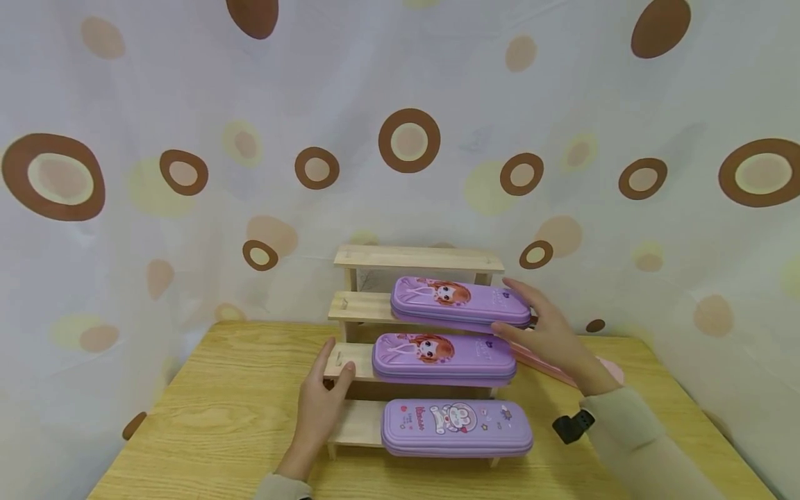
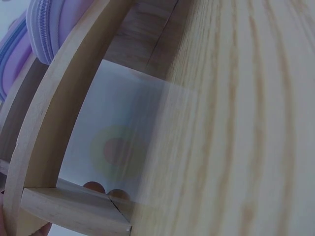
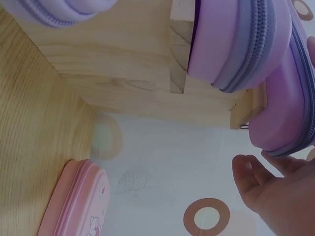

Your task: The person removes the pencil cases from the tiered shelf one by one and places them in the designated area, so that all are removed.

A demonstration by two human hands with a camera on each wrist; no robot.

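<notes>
A stepped wooden rack [image 1: 419,257] stands on the table. My left hand [image 1: 320,396] grips the left end of one of its lower shelves. On the second shelf from the top lies a purple pencil case [image 1: 478,300] with a doll-like girl printed on its lid. My right hand [image 1: 550,337] holds this case by its right end, thumb in front and fingers behind. A matching girl-print pencil case [image 1: 465,357] lies one shelf lower. On the bottom shelf sits a lilac pencil case [image 1: 487,429] with a cartoon bunny-like figure.
A pink pencil case [image 3: 81,196] lies on the wooden table [image 1: 206,396], right of the rack and partly hidden by my right arm. Behind the table hangs a pale cloth [image 1: 350,76] with brown and yellow spots.
</notes>
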